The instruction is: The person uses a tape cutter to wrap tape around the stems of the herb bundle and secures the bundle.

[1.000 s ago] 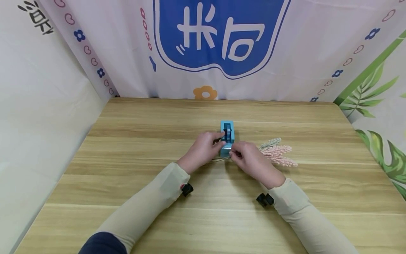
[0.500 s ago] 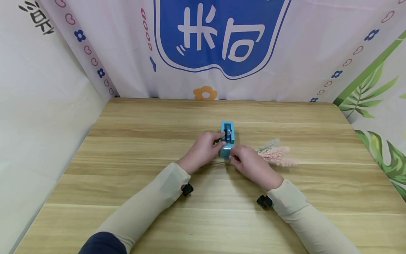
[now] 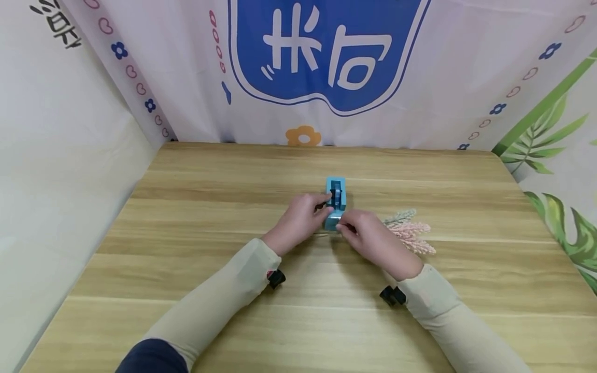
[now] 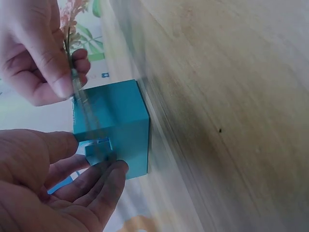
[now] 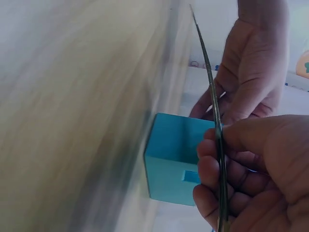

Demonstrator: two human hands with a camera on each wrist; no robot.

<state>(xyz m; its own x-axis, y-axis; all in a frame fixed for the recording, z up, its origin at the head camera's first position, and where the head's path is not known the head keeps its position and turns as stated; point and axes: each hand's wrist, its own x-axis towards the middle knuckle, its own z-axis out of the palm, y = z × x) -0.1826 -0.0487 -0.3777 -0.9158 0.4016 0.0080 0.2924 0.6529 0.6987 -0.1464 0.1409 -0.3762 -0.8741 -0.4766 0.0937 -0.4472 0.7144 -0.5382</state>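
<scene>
A light blue tape dispenser stands on the table, a roll of tape in its slot. My left hand grips it from the left, thumb and fingers at its sides in the left wrist view. At its near right corner, my right hand pinches the thin stems of a bunch of artificial flowers, pink with a pale green spray. Dark green stems run across the right fingers in the right wrist view. Beyond them shows the dispenser's blue end. The flowers are partly hidden behind the right hand.
The wooden table reaches back to a white printed curtain with a blue emblem. Black wrist cameras hang below both cuffs, the left camera and the right camera close over the table.
The flower bunch has turned, its heads swinging slightly toward the near side, with a blur midway. My right hand has shifted only slightly; my left hand keeps its hold on the tape dispenser.
</scene>
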